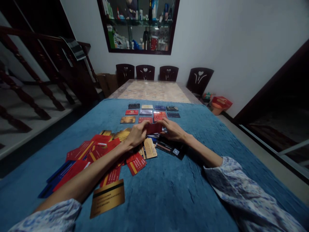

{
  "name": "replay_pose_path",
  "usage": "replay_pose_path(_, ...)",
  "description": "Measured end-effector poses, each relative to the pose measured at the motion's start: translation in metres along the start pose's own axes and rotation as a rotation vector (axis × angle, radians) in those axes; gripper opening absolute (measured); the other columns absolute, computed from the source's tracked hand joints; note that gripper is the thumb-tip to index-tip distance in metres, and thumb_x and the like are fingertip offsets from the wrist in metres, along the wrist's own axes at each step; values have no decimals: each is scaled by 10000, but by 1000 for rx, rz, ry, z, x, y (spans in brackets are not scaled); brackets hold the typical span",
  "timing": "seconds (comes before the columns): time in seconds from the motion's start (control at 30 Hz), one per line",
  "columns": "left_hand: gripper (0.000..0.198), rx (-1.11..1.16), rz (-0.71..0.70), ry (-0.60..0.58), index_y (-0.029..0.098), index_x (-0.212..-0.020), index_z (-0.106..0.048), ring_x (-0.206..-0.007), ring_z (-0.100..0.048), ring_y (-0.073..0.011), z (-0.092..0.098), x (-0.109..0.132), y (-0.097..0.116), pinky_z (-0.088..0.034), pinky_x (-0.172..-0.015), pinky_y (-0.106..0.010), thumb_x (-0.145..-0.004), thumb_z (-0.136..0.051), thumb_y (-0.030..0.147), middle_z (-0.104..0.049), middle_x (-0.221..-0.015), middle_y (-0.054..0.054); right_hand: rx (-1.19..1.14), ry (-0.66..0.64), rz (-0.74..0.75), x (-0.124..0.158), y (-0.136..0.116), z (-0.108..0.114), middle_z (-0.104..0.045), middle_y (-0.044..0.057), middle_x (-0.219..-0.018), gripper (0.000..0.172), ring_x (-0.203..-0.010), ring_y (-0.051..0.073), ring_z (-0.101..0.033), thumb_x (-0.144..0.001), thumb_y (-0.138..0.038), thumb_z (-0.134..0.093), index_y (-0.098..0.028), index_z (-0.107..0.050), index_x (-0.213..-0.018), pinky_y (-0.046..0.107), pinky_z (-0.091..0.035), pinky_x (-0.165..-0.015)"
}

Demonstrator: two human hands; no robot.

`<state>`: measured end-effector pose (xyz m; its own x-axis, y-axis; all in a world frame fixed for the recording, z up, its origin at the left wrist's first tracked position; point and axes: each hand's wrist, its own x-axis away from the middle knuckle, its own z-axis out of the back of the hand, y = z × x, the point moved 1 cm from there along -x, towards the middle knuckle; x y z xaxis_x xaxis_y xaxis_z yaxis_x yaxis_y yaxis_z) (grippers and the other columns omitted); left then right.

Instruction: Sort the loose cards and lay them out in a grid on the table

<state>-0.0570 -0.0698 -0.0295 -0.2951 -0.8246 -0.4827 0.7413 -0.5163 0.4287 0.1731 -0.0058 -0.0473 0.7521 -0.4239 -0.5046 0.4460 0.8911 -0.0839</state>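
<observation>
Both hands meet over the blue-covered table (169, 199); the left hand (136, 134) and right hand (172, 130) each pinch an end of a red card (154, 128), held just above the loose card pile (106, 151); neat card rows (151, 112) lie just beyond.

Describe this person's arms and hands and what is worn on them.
Both arms wear loose, pale sleeves with a blue speckled print: the left sleeve and the right sleeve end near the elbow, leaving the forearms bare. The left hand and right hand are bare; no gloves, watch or bracelet show.
</observation>
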Motion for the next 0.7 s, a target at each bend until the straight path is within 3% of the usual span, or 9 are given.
replay_pose_path(0.17,300,66,6,-6,177,-1116,-610,-866,-701,-183,-2,-2,0,-548,-823,-312,-862,-479,85,-739,-999,-54,73,32,25,0,0,2,-601,137,-1166,565,-948,251,-611,-828,-179,-671,-179,-476,-1359,401,-532,-805)
replay_pose_path(0.33,337,59,-36,-8,176,-1132,-584,-948,-685,-207,-6,-3,-3,-554,-882,-355,-828,-495,61,-715,-1064,-74,116,53,54,1,2,3,-622,170,-1175,482,-975,265,-614,-906,-234,-601,-160,-472,-1365,405,-535,-795)
replay_pose_path(0.5,378,-63,-114,-41,164,-1179,-554,-1078,-625,-263,-6,-4,-1,-542,-951,-424,-814,-524,73,-628,-1145,-121,132,71,78,2,4,4,-643,165,-1172,446,-1003,268,-624,-946,-267,-567,-175,-476,-1373,413,-557,-797)
replay_pose_path(0.7,424,-208,-112,-72,170,-1254,-520,-1174,-556,-309,-5,-7,4,-513,-1001,-500,-835,-583,140,-534,-1255,-150,63,92,99,3,8,7,-597,156,-1217,510,-1082,276,-596,-935,-311,-596,-211,-459,-1417,456,-572,-874)
